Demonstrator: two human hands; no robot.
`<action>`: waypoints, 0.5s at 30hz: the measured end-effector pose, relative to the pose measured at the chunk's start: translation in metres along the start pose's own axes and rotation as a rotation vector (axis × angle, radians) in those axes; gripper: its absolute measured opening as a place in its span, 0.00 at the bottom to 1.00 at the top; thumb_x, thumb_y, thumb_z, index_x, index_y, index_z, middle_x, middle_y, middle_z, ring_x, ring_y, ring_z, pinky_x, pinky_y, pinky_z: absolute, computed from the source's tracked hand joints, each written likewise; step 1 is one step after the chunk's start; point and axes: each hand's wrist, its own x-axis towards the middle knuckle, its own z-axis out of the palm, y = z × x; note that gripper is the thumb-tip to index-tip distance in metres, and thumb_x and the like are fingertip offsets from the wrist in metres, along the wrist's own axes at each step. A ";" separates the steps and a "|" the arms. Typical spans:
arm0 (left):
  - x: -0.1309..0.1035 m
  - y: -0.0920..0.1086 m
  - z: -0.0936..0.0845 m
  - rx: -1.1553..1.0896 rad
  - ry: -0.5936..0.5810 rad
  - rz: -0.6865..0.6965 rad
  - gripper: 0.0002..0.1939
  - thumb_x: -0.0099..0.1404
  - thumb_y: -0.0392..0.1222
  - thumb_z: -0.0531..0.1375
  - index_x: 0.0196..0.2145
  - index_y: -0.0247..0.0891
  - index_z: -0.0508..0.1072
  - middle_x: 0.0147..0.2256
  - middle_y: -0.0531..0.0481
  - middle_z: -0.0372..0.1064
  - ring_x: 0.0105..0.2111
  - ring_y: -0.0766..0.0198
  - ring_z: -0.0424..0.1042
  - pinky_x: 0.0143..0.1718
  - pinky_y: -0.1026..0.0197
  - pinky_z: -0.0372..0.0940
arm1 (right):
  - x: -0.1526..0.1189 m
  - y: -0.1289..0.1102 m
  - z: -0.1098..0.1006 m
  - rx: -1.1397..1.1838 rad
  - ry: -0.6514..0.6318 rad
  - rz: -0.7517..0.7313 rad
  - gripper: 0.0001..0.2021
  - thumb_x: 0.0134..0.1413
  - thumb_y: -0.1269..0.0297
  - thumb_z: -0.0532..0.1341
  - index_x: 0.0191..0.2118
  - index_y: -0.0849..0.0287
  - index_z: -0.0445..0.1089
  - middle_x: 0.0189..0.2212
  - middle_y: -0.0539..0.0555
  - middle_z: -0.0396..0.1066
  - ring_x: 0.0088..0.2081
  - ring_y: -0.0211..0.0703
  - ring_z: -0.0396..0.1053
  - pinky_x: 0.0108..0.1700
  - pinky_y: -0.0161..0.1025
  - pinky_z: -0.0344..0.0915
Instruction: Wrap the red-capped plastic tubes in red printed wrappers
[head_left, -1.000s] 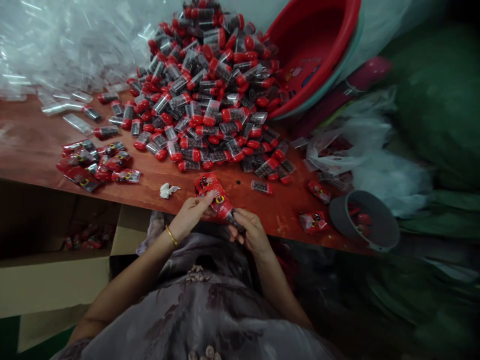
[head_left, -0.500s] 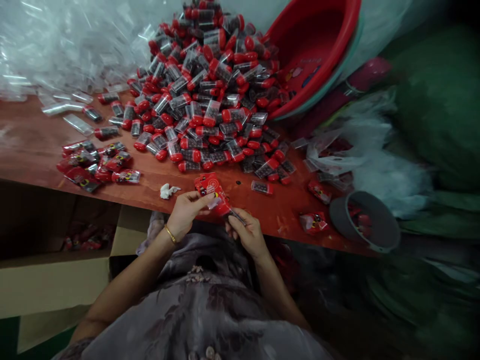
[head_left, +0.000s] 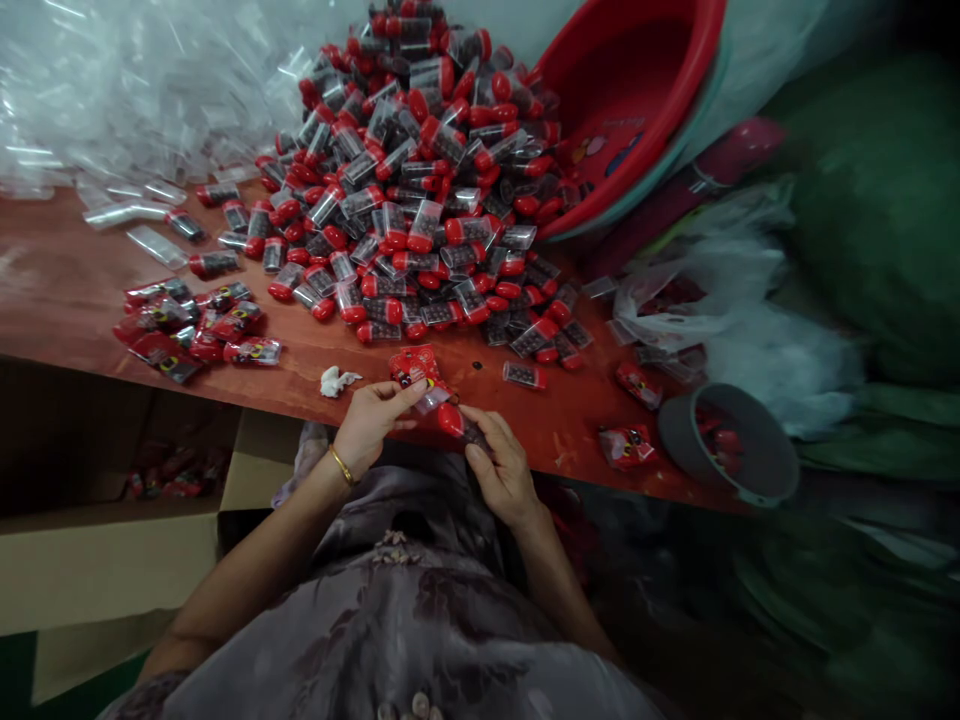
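My left hand (head_left: 369, 425) pinches a red printed plastic packet (head_left: 412, 364) by its clear open end, between thumb and fingers. In my right hand (head_left: 504, 468) is a small clear tube with a red cap (head_left: 452, 420). Its cap points left toward the packet's clear end, and my fingers cover part of its dark body. Both hands are at the table's front edge. Just beyond them a single red-capped tube (head_left: 524, 375) lies on its side. A crumpled white scrap (head_left: 337, 381) rests left of the packet.
A large pile of red-capped tubes (head_left: 420, 220) covers the table's middle, beside a tilted red basin (head_left: 637, 60). Filled red packets (head_left: 251, 352) lie at left, above a cardboard box (head_left: 112, 545). Clear plastic sleeves (head_left: 135, 90) heap behind. A grey pot (head_left: 772, 450) stands right.
The tube in my right hand has shifted and its red cap now shows apart from the packet. My right hand moved slightly right; my left stays nearly still with the packet.
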 end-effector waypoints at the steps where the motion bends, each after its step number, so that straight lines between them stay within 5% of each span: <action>1: 0.000 0.000 0.000 0.001 -0.003 -0.003 0.25 0.33 0.55 0.72 0.21 0.32 0.72 0.24 0.51 0.71 0.23 0.68 0.69 0.24 0.65 0.67 | 0.001 0.000 0.000 -0.017 -0.002 -0.016 0.19 0.61 0.61 0.51 0.57 0.54 0.61 0.47 0.57 0.67 0.47 0.46 0.66 0.49 0.45 0.65; 15: -0.001 0.000 -0.002 0.050 -0.063 -0.014 0.25 0.37 0.56 0.71 0.26 0.32 0.76 0.26 0.48 0.74 0.24 0.66 0.71 0.27 0.64 0.67 | 0.001 -0.002 -0.002 -0.163 0.028 -0.200 0.24 0.58 0.67 0.56 0.60 0.53 0.56 0.45 0.58 0.61 0.45 0.46 0.64 0.44 0.43 0.67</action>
